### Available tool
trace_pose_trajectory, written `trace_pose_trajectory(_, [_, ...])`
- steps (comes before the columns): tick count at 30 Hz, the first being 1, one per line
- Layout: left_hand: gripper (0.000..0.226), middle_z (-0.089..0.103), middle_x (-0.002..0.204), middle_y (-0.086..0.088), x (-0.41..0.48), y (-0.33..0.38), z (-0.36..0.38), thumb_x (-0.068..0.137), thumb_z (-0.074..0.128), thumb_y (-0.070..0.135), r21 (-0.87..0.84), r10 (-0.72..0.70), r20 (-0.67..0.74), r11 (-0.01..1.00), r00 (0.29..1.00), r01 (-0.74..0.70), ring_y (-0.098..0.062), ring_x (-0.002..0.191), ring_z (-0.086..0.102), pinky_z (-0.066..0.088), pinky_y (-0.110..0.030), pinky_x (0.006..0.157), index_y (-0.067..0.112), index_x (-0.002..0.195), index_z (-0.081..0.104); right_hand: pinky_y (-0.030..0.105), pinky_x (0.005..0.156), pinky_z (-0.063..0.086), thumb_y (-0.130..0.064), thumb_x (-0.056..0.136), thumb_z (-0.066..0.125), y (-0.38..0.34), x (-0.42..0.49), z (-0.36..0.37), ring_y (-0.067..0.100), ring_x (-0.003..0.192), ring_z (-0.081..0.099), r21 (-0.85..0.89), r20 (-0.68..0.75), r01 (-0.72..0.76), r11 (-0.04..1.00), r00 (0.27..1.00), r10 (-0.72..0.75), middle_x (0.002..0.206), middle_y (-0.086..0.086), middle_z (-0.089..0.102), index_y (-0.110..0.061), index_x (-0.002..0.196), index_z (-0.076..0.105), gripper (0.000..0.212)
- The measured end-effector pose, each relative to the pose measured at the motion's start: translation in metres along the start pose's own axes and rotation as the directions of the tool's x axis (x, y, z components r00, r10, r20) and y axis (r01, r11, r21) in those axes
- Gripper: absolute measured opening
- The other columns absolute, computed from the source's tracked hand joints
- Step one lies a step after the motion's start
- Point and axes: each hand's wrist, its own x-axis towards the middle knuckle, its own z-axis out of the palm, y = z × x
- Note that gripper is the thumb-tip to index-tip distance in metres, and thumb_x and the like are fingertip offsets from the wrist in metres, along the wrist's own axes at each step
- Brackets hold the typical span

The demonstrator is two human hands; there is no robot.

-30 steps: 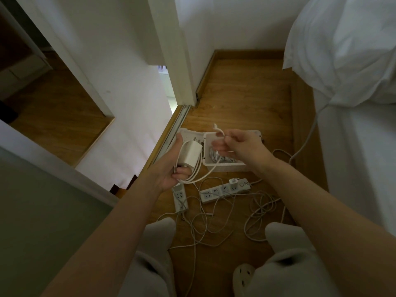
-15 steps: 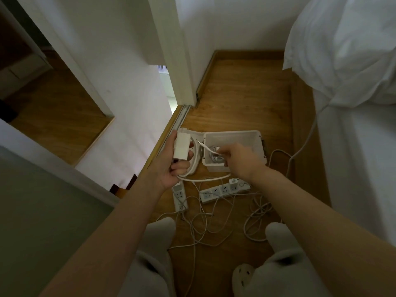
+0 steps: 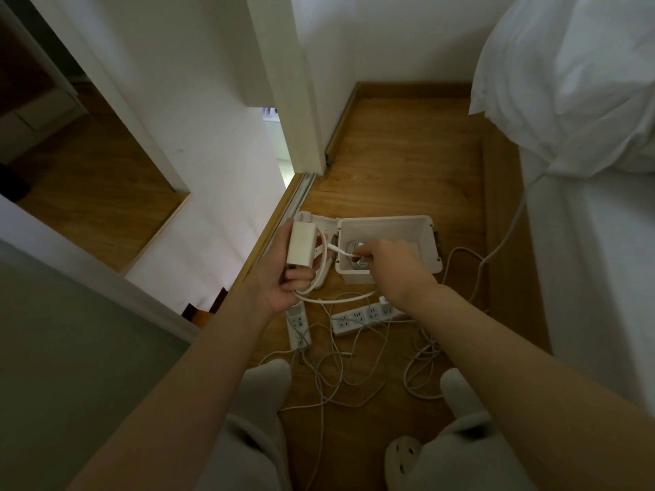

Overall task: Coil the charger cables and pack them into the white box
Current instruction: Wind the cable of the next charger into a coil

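while the left hand (image 3: 280,281) gripped the charger (image 3: 301,244) with loops of its cable (image 3: 340,298) hanging below the fingers, the step in hand looked like finishing this coil. the cable's end ran right to the box (image 3: 390,223) on the floor, where the right hand (image 3: 393,267) pinched it over a coil (image 3: 354,250) already inside. next, by my judgement, charger and loops needed lowering in together without springing open; loose cables (image 3: 354,377) lay on the floor.
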Motion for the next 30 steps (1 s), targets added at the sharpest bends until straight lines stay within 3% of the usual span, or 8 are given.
trace_pose_trajectory(4, [0.05, 0.051, 0.075, -0.002, 0.0, 0.002, -0.001, 0.093, 0.036, 0.057, -0.015, 0.003, -0.008, 1.0, 1.0, -0.003, -0.004, 0.027, 0.036, 0.024, -0.01, 0.022, 0.013, 0.094, 0.058, 0.023, 0.068, 0.05, 0.003, 0.094, 0.042, -0.001, -0.002, 0.001, 0.016, 0.088, 0.061, 0.081, 0.004, 0.052, 0.995, 0.999, -0.053, 0.11, 0.007, 0.065, -0.021, 0.118, 0.062, 0.04])
trace_pose_trajectory(7, [0.052, 0.053, 0.074, -0.002, -0.002, 0.003, -0.002, 0.093, 0.035, 0.057, -0.028, -0.01, 0.009, 1.0, 1.0, 0.011, -0.005, 0.026, 0.036, 0.024, -0.01, 0.022, 0.011, 0.096, 0.06, 0.009, 0.057, 0.038, -0.003, 0.096, 0.041, -0.003, -0.005, -0.002, 0.002, 0.074, 0.052, 0.227, 0.011, 0.048, 0.973, 0.999, -0.052, 0.096, 0.001, 0.059, -0.017, 0.115, 0.064, 0.032])
trace_pose_trajectory(13, [0.05, 0.049, 0.063, 0.001, 0.001, -0.001, -0.002, 0.092, 0.036, 0.056, 0.032, -0.031, -0.012, 0.999, 0.999, 0.031, -0.003, 0.027, 0.036, 0.021, -0.009, 0.023, 0.011, 0.096, 0.057, 0.016, 0.061, 0.037, -0.016, 0.093, 0.053, -0.007, -0.007, -0.006, 0.012, 0.08, 0.054, 0.379, 0.02, 0.087, 0.921, 0.995, -0.102, 0.089, 0.0, 0.062, -0.021, 0.092, 0.066, 0.014])
trace_pose_trajectory(17, [0.051, 0.051, 0.062, 0.0, 0.001, -0.002, -0.001, 0.092, 0.035, 0.057, 0.031, -0.04, 0.019, 0.999, 0.999, 0.039, -0.003, 0.028, 0.037, 0.022, -0.009, 0.024, 0.011, 0.098, 0.057, 0.012, 0.06, 0.035, -0.018, 0.09, 0.059, -0.008, -0.005, -0.005, 0.005, 0.075, 0.053, 0.322, -0.009, 0.089, 0.942, 0.996, -0.091, 0.086, -0.004, 0.062, -0.018, 0.094, 0.068, 0.01])
trace_pose_trajectory(21, [0.051, 0.045, 0.075, -0.002, 0.003, -0.004, 0.0, 0.091, 0.036, 0.058, 0.045, -0.033, 0.036, 0.998, 0.999, 0.031, -0.003, 0.03, 0.038, 0.025, -0.011, 0.023, 0.013, 0.1, 0.056, 0.02, 0.07, 0.048, -0.02, 0.089, 0.061, -0.008, -0.005, -0.003, 0.009, 0.08, 0.058, 0.241, -0.072, 0.085, 0.967, 0.995, -0.07, 0.091, -0.003, 0.065, -0.019, 0.096, 0.07, 0.011])
trace_pose_trajectory(23, [0.051, 0.048, 0.066, -0.001, 0.002, -0.004, 0.0, 0.092, 0.035, 0.058, 0.04, -0.026, 0.034, 0.999, 0.999, 0.024, -0.003, 0.029, 0.038, 0.024, -0.01, 0.023, 0.013, 0.098, 0.057, 0.019, 0.071, 0.046, -0.019, 0.088, 0.061, -0.011, -0.007, -0.003, 0.007, 0.079, 0.058, 0.265, -0.079, 0.102, 0.959, 0.993, -0.084, 0.089, -0.005, 0.066, -0.019, 0.096, 0.07, 0.012])
trace_pose_trajectory(26, [0.052, 0.051, 0.059, -0.001, 0.001, -0.001, -0.001, 0.092, 0.034, 0.057, 0.01, -0.029, 0.042, 1.0, 0.999, 0.028, -0.004, 0.027, 0.038, 0.023, -0.01, 0.023, 0.011, 0.097, 0.058, 0.011, 0.062, 0.036, -0.013, 0.088, 0.061, -0.017, -0.009, -0.004, 0.0, 0.07, 0.052, 0.449, -0.072, 0.125, 0.885, 0.992, -0.103, 0.079, -0.007, 0.063, -0.014, 0.095, 0.071, 0.012])
trace_pose_trajectory(30, [0.052, 0.059, 0.068, -0.009, 0.002, -0.002, -0.003, 0.093, 0.035, 0.057, 0.007, -0.091, 0.051, 0.996, 0.995, 0.091, -0.004, 0.027, 0.039, 0.023, -0.009, 0.024, 0.01, 0.09, 0.058, 0.01, 0.057, 0.041, -0.009, 0.086, 0.063, -0.018, -0.013, -0.003, -0.001, 0.061, 0.053, 0.684, -0.091, 0.071, 0.726, 0.996, -0.011, 0.07, -0.007, 0.059, -0.018, 0.097, 0.063, 0.014])
